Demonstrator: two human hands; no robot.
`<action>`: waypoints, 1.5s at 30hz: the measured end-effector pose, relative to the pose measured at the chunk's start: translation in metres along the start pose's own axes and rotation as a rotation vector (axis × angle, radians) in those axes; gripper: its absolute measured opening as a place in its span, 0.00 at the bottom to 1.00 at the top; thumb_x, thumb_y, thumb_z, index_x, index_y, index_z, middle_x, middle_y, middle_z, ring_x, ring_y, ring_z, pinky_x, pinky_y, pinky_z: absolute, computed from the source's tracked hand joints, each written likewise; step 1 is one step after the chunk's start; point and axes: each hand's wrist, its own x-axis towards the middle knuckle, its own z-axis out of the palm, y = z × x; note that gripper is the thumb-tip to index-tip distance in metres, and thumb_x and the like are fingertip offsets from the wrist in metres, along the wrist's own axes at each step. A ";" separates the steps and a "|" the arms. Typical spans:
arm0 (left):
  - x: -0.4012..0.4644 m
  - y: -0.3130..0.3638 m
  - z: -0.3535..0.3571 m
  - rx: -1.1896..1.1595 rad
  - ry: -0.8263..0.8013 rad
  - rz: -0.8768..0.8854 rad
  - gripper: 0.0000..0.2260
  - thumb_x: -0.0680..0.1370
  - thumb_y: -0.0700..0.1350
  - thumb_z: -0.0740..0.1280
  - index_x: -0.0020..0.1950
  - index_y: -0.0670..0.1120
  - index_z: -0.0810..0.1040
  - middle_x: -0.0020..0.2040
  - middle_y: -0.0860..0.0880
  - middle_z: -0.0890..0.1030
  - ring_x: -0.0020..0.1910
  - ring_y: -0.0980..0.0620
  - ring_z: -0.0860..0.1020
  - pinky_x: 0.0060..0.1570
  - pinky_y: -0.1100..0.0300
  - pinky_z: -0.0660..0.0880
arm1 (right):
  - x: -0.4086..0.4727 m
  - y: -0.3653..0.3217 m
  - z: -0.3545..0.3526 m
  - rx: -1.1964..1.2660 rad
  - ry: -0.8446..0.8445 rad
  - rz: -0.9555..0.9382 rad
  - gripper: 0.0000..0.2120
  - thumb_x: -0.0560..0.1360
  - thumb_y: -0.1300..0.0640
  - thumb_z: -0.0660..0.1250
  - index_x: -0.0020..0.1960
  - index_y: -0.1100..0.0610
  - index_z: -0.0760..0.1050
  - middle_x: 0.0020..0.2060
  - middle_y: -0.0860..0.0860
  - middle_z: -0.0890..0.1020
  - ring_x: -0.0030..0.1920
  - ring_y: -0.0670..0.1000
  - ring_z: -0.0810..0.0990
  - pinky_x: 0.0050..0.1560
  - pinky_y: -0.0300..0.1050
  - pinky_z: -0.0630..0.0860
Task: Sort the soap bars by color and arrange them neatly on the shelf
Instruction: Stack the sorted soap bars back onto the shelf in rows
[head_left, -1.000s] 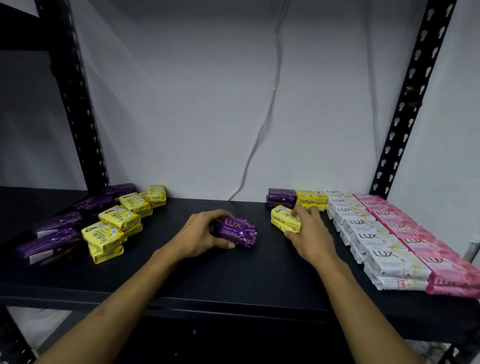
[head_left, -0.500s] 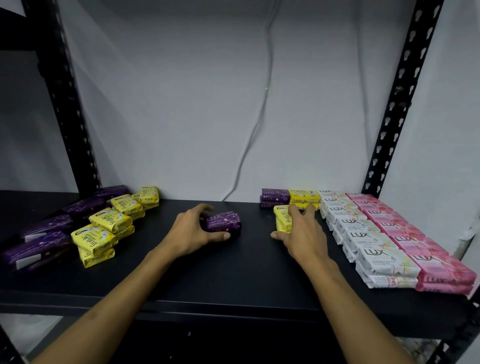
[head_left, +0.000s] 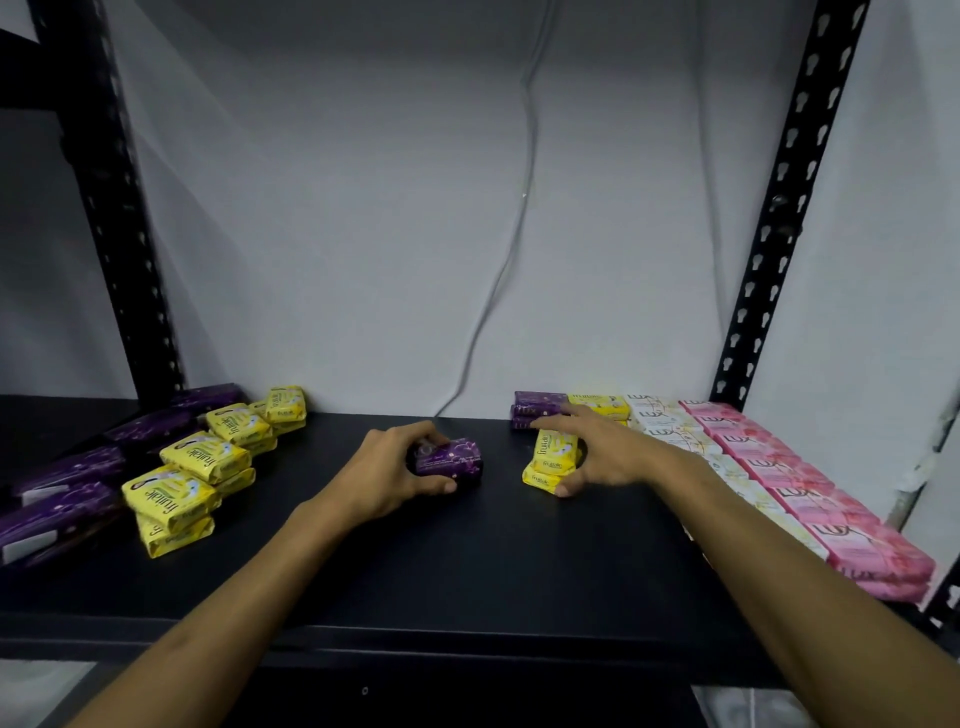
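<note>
My left hand grips a purple soap bar at the middle of the black shelf. My right hand holds a stack of two yellow soap bars, thumb at the lower bar's front, fingers over the top. Behind them at the wall stand stacked purple bars and yellow bars. Rows of white bars and pink bars fill the right side. On the left lie loose yellow bars and purple bars.
Black perforated uprights stand at the back left and back right. A grey cable hangs down the white wall to the shelf. Bare shelf surface lies between and in front of my hands.
My left hand has turned the purple bar and slid it slightly back. My right hand has turned the yellow stack end-on and now sits more beside it.
</note>
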 end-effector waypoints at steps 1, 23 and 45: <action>0.002 0.001 0.001 0.002 -0.011 0.006 0.23 0.65 0.59 0.80 0.57 0.58 0.79 0.49 0.58 0.81 0.47 0.61 0.79 0.47 0.69 0.73 | 0.003 0.003 0.002 0.086 -0.028 0.000 0.43 0.65 0.46 0.80 0.75 0.38 0.64 0.78 0.50 0.58 0.78 0.53 0.55 0.75 0.52 0.57; 0.046 0.040 0.054 0.072 0.054 0.155 0.32 0.69 0.53 0.79 0.72 0.54 0.73 0.66 0.52 0.75 0.63 0.52 0.75 0.63 0.53 0.74 | -0.011 0.010 0.006 -0.416 0.216 0.145 0.33 0.76 0.52 0.71 0.75 0.55 0.59 0.69 0.56 0.70 0.68 0.60 0.68 0.64 0.54 0.68; 0.096 0.055 0.110 0.053 0.061 0.157 0.20 0.80 0.39 0.68 0.73 0.45 0.74 0.74 0.44 0.68 0.66 0.44 0.75 0.69 0.65 0.65 | 0.027 0.060 0.005 -0.777 0.227 -0.002 0.27 0.82 0.58 0.60 0.76 0.65 0.55 0.70 0.61 0.65 0.68 0.59 0.65 0.66 0.50 0.68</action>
